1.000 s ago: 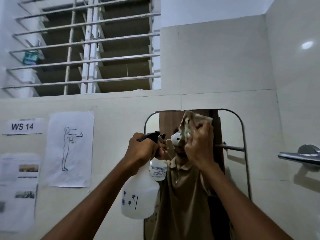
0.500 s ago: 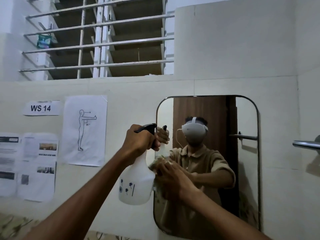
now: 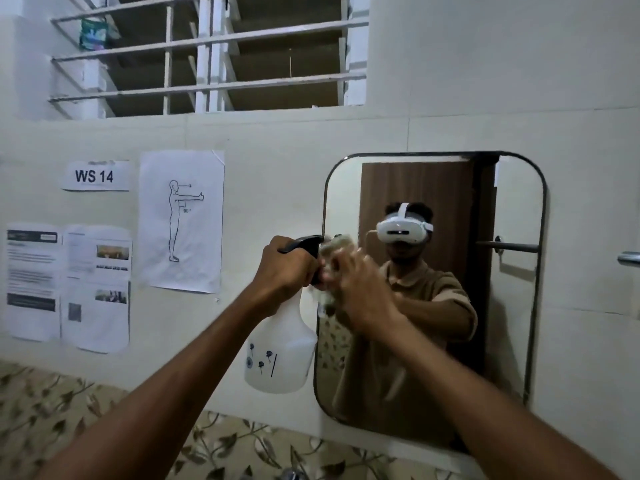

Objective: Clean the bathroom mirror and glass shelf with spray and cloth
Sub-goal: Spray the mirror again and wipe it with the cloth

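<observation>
From the head view, the left hand (image 3: 287, 268) is clenched around the black trigger head of a white translucent plastic spray bottle (image 3: 282, 351), held up just left of the dark-framed, round-cornered wall mirror (image 3: 512, 306). The right hand (image 3: 360, 292), motion-blurred, grasps a crumpled pale patterned cloth (image 3: 334, 247) against the mirror's left edge, right beside the bottle's nozzle. On the cream tiled wall to the left hang a white "WS 14" paper sign (image 3: 94, 175), a standing-figure diagram sheet (image 3: 181, 221) and printed notices (image 3: 67, 285). A white barred window (image 3: 207, 53) sits above.
</observation>
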